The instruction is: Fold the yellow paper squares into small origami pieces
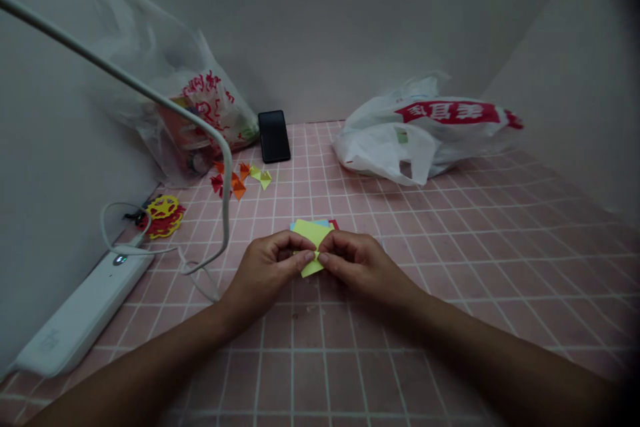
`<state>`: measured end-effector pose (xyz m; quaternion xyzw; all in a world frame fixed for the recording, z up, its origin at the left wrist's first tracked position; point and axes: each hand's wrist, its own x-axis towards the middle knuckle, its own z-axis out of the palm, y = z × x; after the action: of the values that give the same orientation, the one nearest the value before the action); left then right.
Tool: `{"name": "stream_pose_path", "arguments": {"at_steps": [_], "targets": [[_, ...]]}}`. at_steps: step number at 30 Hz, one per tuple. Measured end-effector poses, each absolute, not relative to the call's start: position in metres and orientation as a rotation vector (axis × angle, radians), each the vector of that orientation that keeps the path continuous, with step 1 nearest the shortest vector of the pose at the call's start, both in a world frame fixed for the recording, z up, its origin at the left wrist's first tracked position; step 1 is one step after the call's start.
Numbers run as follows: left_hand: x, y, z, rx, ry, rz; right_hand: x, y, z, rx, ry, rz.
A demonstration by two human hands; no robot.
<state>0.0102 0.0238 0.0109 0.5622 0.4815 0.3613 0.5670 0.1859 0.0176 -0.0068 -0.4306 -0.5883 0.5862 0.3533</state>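
Note:
Between my two hands is a sheet of yellow paper (313, 231), pinched near its middle, where a small fold shows. My left hand (270, 260) grips it from the left, thumb against the bent fingers. From the right, my right hand (357, 259) pinches it the same way, its thumb tip close to the left one. Behind the yellow paper, edges of blue paper (324, 222) and red paper (335, 223) peek out. How the yellow paper's underside is folded is hidden by my fingers.
Folded orange, red and yellow paper pieces (239, 185) lie back left, near a phone (275, 137). Plastic bags (210, 107) (385, 147) stand at the back. A white power strip (85, 310), a looping cable (226, 200) and red-yellow gear shapes (163, 213) are at left.

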Motion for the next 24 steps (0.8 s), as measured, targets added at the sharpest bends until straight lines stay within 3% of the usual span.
{"name": "stream_pose_path", "arguments": {"at_steps": [14, 24], "targets": [[0.0086, 0.0244, 0.0084, 1.417, 1.167, 0.790, 0.1889, 0.0202, -0.0058, -1.063, -1.582, 1.485], [0.0013, 0.0180, 0.0105, 2.104, 1.041, 1.225, 0.1918, 0.0160, 0.0018, -0.965, -1.557, 1.196]]}}
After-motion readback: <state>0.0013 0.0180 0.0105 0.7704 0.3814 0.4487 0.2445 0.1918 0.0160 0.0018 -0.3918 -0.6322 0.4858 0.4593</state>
